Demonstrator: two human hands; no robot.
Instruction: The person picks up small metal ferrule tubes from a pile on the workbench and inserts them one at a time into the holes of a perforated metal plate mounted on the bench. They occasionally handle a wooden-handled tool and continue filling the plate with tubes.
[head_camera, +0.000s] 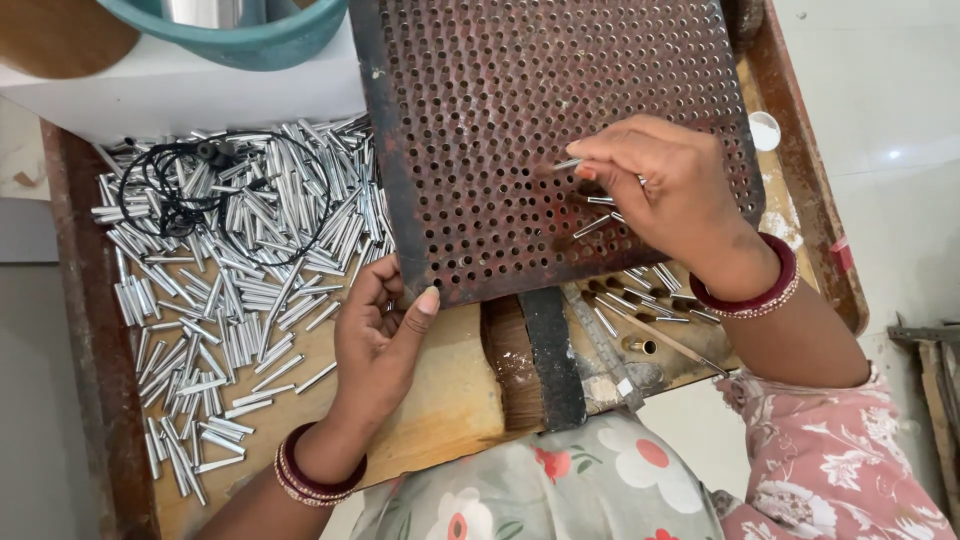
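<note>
A rusty perforated metal plate leans over a wooden tray. My left hand grips the plate's lower left corner, thumb on top. My right hand rests on the plate's right part and pinches a thin silver metal tube with its end at one of the holes. More tubes poke out from under that hand. A big heap of the same silver tubes lies on the tray to the left of the plate.
A black cord lies coiled on the tube heap. A brush with a black handle lies under the plate's lower edge, with small brass and dark pieces beside it. A teal bowl sits on a white box behind.
</note>
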